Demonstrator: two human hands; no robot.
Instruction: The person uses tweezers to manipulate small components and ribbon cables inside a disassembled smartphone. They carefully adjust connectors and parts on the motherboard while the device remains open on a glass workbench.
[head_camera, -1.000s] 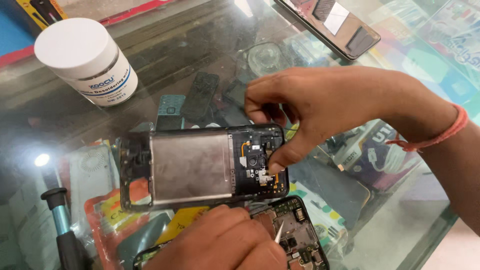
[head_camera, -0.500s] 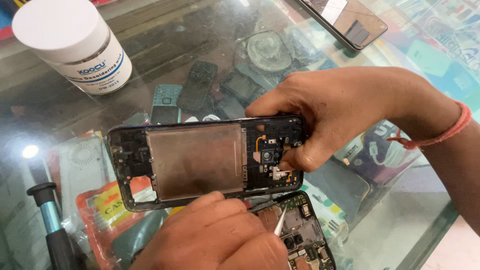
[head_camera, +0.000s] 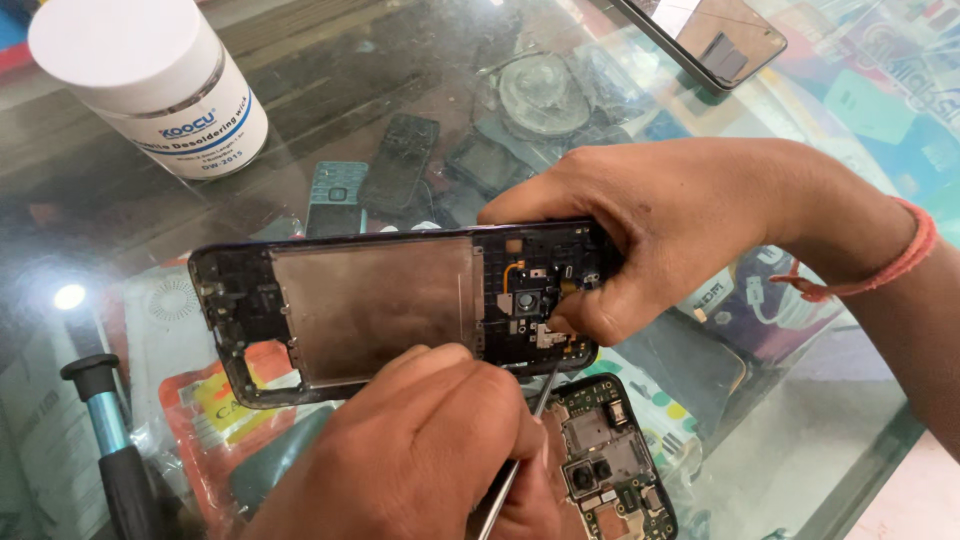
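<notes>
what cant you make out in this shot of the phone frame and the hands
- Head view: tool handle, hidden in the left hand.
- Phone frame right end, covered by the right hand.
- Circuit board parts, too small.
- Screwdriver, cut off by the bottom edge.

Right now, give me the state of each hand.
Left hand: closed on a thin metal tool.
Right hand: closed on the end of the opened phone frame.

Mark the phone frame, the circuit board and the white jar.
phone frame (head_camera: 375, 305), head view, on its bare metal middle plate
circuit board (head_camera: 610, 460), head view, on its centre
white jar (head_camera: 125, 45), head view, on its lid
</notes>
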